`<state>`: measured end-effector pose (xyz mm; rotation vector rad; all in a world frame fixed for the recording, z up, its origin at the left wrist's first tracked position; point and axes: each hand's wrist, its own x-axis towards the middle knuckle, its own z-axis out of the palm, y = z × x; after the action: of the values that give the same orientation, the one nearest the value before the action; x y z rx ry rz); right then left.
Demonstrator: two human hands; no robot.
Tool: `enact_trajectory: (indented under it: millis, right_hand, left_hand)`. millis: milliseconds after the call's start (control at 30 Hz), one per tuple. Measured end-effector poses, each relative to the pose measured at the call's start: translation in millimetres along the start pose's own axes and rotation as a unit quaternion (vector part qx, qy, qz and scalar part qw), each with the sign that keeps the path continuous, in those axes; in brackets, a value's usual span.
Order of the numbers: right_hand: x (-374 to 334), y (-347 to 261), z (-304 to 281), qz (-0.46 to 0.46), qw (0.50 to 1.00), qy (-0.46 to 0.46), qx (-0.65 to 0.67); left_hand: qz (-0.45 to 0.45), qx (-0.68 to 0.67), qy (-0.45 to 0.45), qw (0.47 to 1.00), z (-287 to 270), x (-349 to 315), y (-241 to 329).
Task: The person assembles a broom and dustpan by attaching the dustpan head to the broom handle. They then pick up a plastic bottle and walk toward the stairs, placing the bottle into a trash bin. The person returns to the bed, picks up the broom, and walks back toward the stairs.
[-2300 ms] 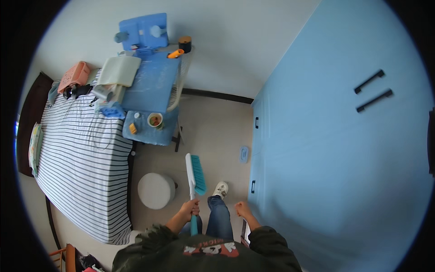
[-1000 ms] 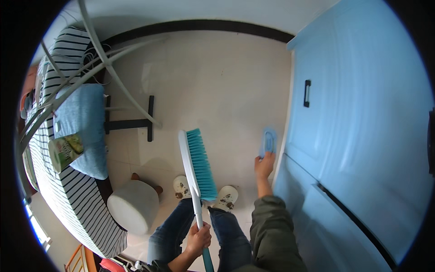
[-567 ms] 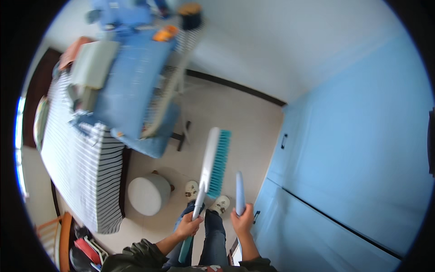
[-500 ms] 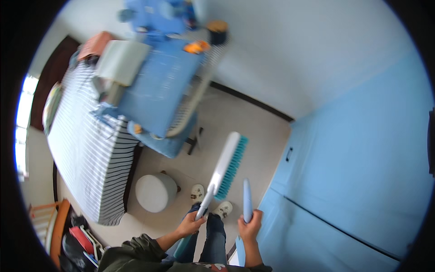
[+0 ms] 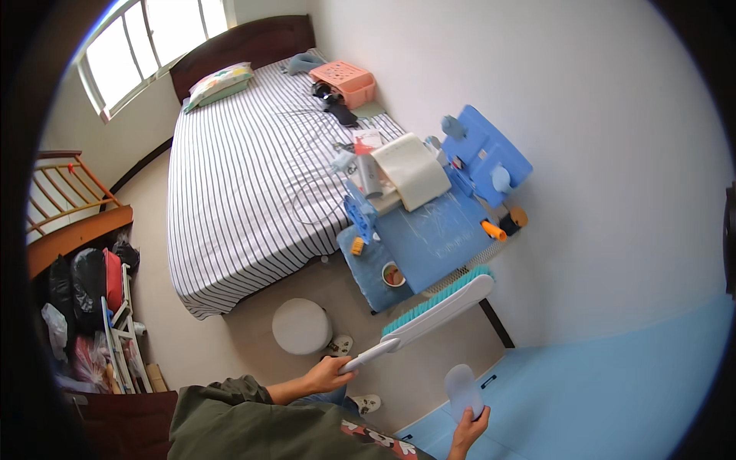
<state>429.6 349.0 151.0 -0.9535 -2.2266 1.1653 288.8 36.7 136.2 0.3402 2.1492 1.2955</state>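
Observation:
A white long-handled brush (image 5: 446,308) with teal bristles slants up to the right from my left hand (image 5: 330,376). My left fingers are wrapped round its handle, and the bristles face the far side, toward the blue table (image 5: 437,241). Lower right, my right hand (image 5: 469,431) grips a flat, rounded, pale blue-grey paddle-shaped piece (image 5: 462,389) by its lower end. Its broad face shows; its exact kind I cannot make out. Brush and paddle-shaped piece are held apart, above the floor.
Beyond the brush is a striped bed (image 5: 238,199). A round white stool (image 5: 301,326) stands near my feet. The table carries a blue stand (image 5: 491,157) and an orange object (image 5: 493,231). Light-blue cabinet doors (image 5: 583,399) are at right; bags (image 5: 88,284) lie at left.
My view has swung toward the bed and window. The brush has tipped from steep to slanting right, its bristles now facing away. The paddle-shaped piece has turned from edge-on to show its face.

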Motion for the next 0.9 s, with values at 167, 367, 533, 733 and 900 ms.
enact_trajectory:
  millis: [167,367,533,733,900]
  right_hand:
    - [9.5,-38.5,27.1,-0.018,0.994,-0.092,-0.047]
    - [33.4,-88.3,75.1,-0.027,0.98,-0.183,-0.073]
    - [51.6,-136.7,123.7,-0.196,0.945,-0.247,-0.088]
    - [65.8,-180.2,180.6,-0.381,0.891,-0.246,-0.005]
    - [84.7,-188.3,210.6,-0.506,0.821,-0.256,0.069]
  left_hand:
    - [0.086,-0.097,0.046,0.991,-25.9,27.2,-3.3]
    - [0.102,-0.262,0.139,0.95,-70.6,61.0,-0.4]
    - [0.046,-0.4,0.173,0.899,-124.7,82.3,-5.4]
    - [0.057,-0.594,0.232,0.768,-164.5,82.7,9.7]
    - [0.076,-0.564,0.312,0.761,-158.5,85.5,22.9]
